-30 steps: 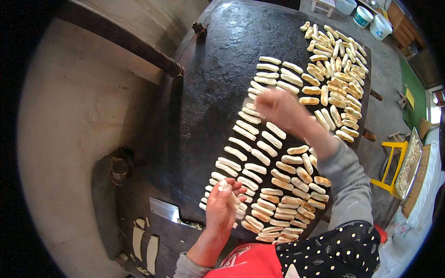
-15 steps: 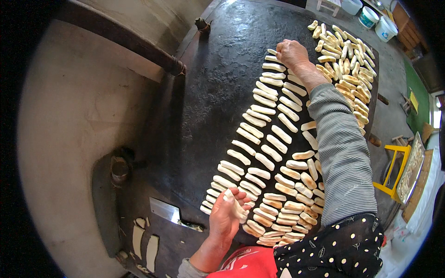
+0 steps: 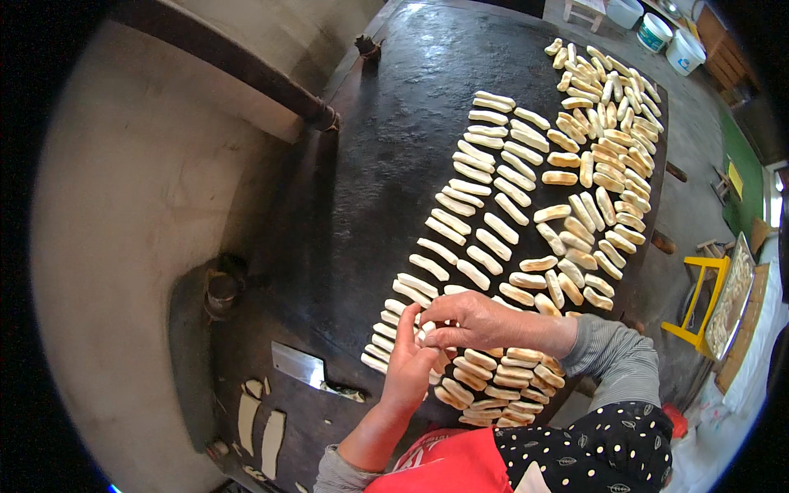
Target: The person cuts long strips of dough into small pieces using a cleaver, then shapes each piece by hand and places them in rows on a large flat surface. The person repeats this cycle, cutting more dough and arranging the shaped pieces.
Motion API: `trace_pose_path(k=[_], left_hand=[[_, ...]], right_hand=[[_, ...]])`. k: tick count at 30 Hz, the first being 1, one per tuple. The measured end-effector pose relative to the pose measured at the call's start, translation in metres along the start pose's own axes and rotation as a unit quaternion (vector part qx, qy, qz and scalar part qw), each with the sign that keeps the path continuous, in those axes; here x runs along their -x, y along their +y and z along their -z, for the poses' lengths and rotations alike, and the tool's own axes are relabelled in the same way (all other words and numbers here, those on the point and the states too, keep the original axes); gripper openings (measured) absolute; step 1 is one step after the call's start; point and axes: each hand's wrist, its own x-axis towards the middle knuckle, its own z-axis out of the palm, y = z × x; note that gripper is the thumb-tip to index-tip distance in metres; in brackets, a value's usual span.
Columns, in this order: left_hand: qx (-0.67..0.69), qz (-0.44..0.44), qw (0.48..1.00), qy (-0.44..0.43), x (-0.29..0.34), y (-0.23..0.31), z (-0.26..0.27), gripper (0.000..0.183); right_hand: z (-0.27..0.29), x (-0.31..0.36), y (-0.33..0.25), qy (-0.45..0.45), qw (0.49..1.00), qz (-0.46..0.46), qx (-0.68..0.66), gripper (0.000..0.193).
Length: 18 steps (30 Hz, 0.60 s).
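Note:
My left hand (image 3: 408,361) is closed around pale dough strips, mostly hidden by my fingers. Over it reaches my right hand (image 3: 468,320), its thumb and fingers pinching a dough strip (image 3: 427,329) at the left hand's fingertips. Both hands are above the near end of a large black griddle plate (image 3: 386,172). White dough strips (image 3: 450,222) lie on the plate in long slanting rows leading away from my hands. To their right, many lightly browned strips (image 3: 560,177) lie closer together, heaped at the far right edge (image 3: 629,148). More browned strips (image 3: 472,374) lie just beyond my right wrist.
A cleaver (image 3: 300,364) rests on the dark surface at left, near flat dough pieces (image 3: 273,444). A wooden pole (image 3: 238,70) runs along the wall at upper left. At right stand a yellow frame (image 3: 699,329) and a filled tray (image 3: 730,300); white buckets (image 3: 685,51) stand beyond.
My right hand has come back from the far end of the white rows to my left hand. Strips it covered there are now visible. My left hand has shifted slightly.

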Motion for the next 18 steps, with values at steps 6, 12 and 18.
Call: trace_pose_path(k=[6, 12, 18], left_hand=[[-0.038, 0.016, 0.999, 0.01, 0.008, -0.005, 0.0, 0.057], [0.087, -0.085, 0.986, 0.116, 0.007, -0.008, -0.006, 0.039], [0.155, -0.074, 0.976, 0.132, 0.011, -0.006, 0.015, 0.033]], right_hand=[[-0.013, 0.017, 0.003, 0.11, 0.991, 0.079, -0.002, 0.017], [-0.015, 0.021, -0.005, 0.194, 0.914, -0.047, -0.354, 0.019], [0.115, 0.021, -0.005, 0.322, 0.922, 0.033, -0.214, 0.021]])
